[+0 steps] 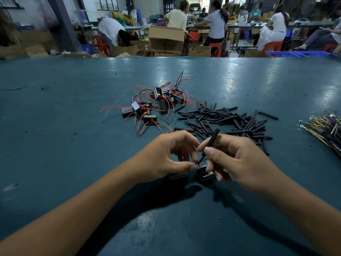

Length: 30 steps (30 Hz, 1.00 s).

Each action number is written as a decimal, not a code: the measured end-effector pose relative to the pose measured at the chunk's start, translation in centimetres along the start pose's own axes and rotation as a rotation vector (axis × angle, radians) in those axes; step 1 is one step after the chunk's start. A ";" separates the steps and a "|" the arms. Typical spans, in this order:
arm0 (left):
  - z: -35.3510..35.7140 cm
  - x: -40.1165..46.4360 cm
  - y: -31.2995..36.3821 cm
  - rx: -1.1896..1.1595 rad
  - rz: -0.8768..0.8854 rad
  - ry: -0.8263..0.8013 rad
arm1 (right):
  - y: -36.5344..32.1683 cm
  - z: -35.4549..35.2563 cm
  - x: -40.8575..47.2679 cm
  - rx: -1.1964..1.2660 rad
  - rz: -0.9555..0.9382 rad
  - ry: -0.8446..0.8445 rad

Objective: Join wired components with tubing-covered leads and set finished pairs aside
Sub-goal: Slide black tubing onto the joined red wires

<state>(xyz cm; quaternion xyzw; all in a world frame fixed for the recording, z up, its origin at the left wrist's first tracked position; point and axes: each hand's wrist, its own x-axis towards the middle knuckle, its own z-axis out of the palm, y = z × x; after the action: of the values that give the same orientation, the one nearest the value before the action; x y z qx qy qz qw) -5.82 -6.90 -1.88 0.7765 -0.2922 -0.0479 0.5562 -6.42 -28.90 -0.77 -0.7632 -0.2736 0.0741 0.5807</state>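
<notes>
Wired components are what the two hands are busy with, low over the dark teal counter (55, 126). One small black component (204, 174) with a yellow patch sits on the counter directly beneath the fingers of both hands, and a second black component (178, 176) lies just under the heel of the left hand (164, 156). The left hand's thumb and forefinger are curled together, pinching the thin red lead (200, 162) that rises from the component; its other fingers hang curled behind. The right hand (238, 161) has its thumb and forefinger closed round a black tube (212, 143), held tilted with its upper end pointing away from the person and its lower end at the lead, right where the two sets of fingertips meet. Whether the lead is already inside the tube cannot be told.

Beyond the fingers, farther from the person, lies a loose heap of components with red and black wires (147, 106). To the right of that heap, and just past the right hand's fingers, is a spread pile of black tubing pieces (227, 121). Well off to the right of the fingers, at the counter's edge of view, lies a bundle of yellow and purple wires with ring terminals (326, 130).

Past the far edge of the counter, people (215, 23) sit and stand among cardboard boxes (166, 39) and red stools (215, 48).
</notes>
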 end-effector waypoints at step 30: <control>1.5 -0.3 0.8 0.032 0.049 0.177 | 0.7 1.1 -0.2 -0.412 -0.068 0.008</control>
<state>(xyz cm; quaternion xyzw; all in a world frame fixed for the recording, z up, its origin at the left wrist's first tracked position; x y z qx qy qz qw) -6.96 -8.18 -1.78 0.7791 -0.2615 0.0389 0.5684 -6.84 -28.26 -1.80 -0.8565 -0.3065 -0.0061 0.4153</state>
